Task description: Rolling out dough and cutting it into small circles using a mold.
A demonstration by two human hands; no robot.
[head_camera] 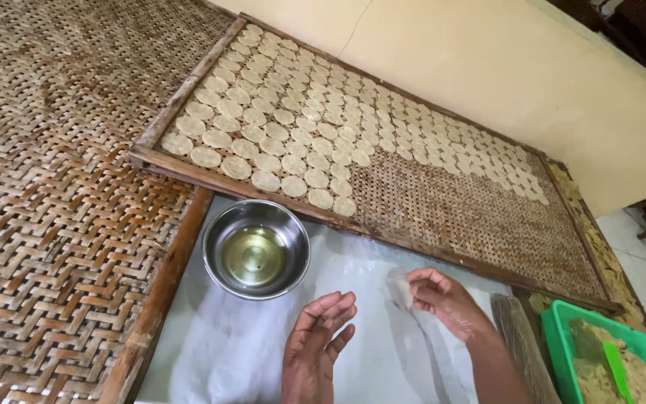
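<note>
On white sheet (263, 352) beside woven tray (487, 217), left hand (319, 340) spread empty, right hand (443, 299) pinching thin disc (400, 288)

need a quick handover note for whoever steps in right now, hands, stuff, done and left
Left hand: open, palm up, holding nothing, above the white plastic work sheet.
Right hand: fingertips pinch a thin translucent pale disc just above the sheet.
Round steel bowl of clear yellowish liquid sits on the sheet, left of the hands.
Green plastic tub of tan dough is at far right.
Done: long wood-framed woven drying tray has pale round discs in rows over its left and far parts.
Left: the tray's near right area is bare weave.
</note>
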